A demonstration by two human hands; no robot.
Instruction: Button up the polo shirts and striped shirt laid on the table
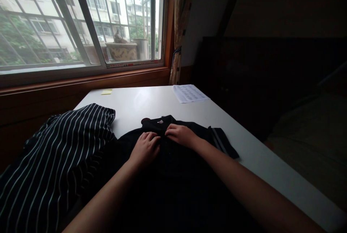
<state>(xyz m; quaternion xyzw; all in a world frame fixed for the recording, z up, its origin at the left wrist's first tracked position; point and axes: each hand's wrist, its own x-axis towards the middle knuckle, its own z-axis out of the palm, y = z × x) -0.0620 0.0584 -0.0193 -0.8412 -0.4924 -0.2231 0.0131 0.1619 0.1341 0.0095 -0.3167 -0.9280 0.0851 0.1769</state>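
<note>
A black short-sleeved shirt (184,175) lies spread on the white table, collar away from me. Its right sleeve carries grey stripes near the cuff. My left hand (146,146) rests on the shirt just below the collar, fingers curled into the cloth. Close beside it, my right hand (179,134) pinches the fabric at the collar opening. The fingertips of both hands almost meet there, and the dark cloth hides exactly what lies between them. A small pale label shows inside the collar. A round dark reddish object (145,120) peeks out behind the collar.
A black-and-white striped garment (67,146) is heaped on the left. Printed paper sheets (189,93) and a yellow note (106,91) lie toward the far side of the white table (135,99). Beyond are a barred window and a tied curtain (176,56).
</note>
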